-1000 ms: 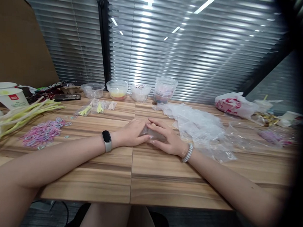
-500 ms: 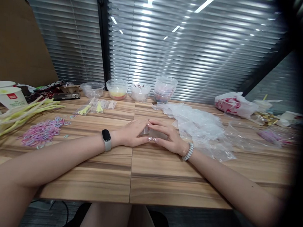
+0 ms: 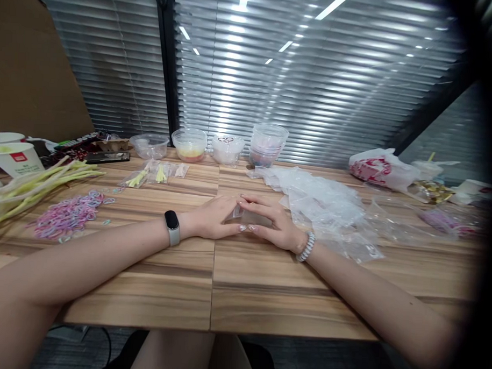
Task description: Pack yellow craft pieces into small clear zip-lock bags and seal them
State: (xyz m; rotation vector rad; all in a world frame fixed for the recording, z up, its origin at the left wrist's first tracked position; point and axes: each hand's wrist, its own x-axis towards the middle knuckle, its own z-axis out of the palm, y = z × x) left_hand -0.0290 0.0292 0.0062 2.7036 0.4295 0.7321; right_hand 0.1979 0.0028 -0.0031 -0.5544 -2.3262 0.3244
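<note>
A small sheet of clear, thin plastic point(image 3: 236, 212) lies on the brown wood-grain table point(image 3: 161, 294) between the left hand point(image 3: 215, 217) and right hand point(image 3: 278, 225). Both grips curve; whether either pinches it, I cannot tell. It is probably light, limp, slippery, best held by opposite edges.

No word can be read with certainty. The front paper cup point(image 3: 7, 157) at far left bears a small red label point(image 3: 19, 156) with pale marks and green lettering point(image 3: 25, 169) beneath, too small to make out. Red print point(image 3: 369, 170) on the white plastic bag point(image 3: 402, 176) is crumpled past reading.
</note>
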